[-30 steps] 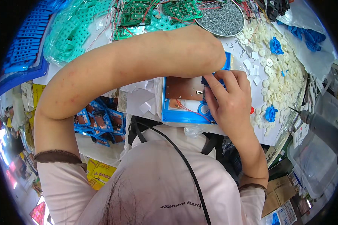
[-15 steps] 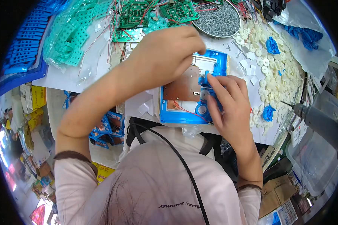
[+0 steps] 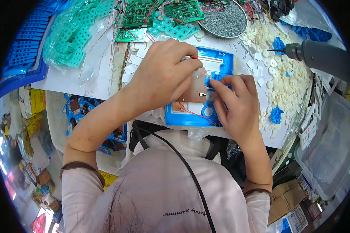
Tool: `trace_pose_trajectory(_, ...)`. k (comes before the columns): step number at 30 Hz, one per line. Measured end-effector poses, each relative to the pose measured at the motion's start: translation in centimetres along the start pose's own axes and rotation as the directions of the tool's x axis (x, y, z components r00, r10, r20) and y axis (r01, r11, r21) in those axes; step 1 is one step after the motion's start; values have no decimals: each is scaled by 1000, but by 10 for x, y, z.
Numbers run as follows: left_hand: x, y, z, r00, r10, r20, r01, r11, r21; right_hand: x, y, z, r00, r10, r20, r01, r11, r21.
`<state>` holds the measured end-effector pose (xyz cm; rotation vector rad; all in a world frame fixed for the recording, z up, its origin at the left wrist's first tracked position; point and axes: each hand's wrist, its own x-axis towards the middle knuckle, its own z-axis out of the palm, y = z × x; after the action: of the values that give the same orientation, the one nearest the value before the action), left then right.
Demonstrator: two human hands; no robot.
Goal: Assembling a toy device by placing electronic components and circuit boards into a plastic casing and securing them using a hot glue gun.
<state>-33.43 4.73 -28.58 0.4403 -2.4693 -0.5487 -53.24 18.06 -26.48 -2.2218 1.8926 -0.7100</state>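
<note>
A blue plastic housing (image 3: pixel 175 121) lies on the table in front of me, with a brown circuit board (image 3: pixel 197 92) inside it. My left hand (image 3: pixel 165 73) is over the housing's left side and hides part of the board. Its thumb and forefinger are pinched together, with a bit of red at their tips that may be a wire. My right hand (image 3: pixel 239 101) rests on the housing's right side, thumb and forefinger closed at a small blue plastic part (image 3: pixel 207 82) beside the board. Thin red wires (image 3: pixel 194 112) run across the housing's near end.
A round tray of screws (image 3: pixel 226 19) stands at the back, beside green circuit boards (image 3: pixel 138 13). White plastic discs (image 3: pixel 287 83) spread over the right side. A grey electric screwdriver (image 3: pixel 322 56) hangs there. Teal perforated sheets (image 3: pixel 79 42) and blue plastic parts (image 3: pixel 29 35) lie far left.
My left hand has come down nearer the board, its fingers lower over the housing. My right hand has barely moved. The electric screwdriver has swung farther away, toward the back right.
</note>
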Motion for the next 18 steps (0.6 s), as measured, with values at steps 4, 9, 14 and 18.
trace_pose_trajectory(4, -10, 4, -8, 998, -64, -8, 64, 998, 20, 13, -6, -14, 987, -39, 157, 62, 988, -145)
trace_pose_trajectory(9, -26, 13, -11, 996, -77, -38, 77, 997, -14, 23, -8, -20, 954, -132, 269, 205, 943, -262)
trace_pose_trajectory(14, -61, 46, -31, 977, -148, 150, 157, 986, -48, 25, 0, -31, 965, -109, 238, 127, 990, -63)
trace_pose_trajectory(18, -65, 25, -74, 929, -336, -155, 351, 933, 81, 22, -5, -29, 999, -34, 19, 29, 981, 192)
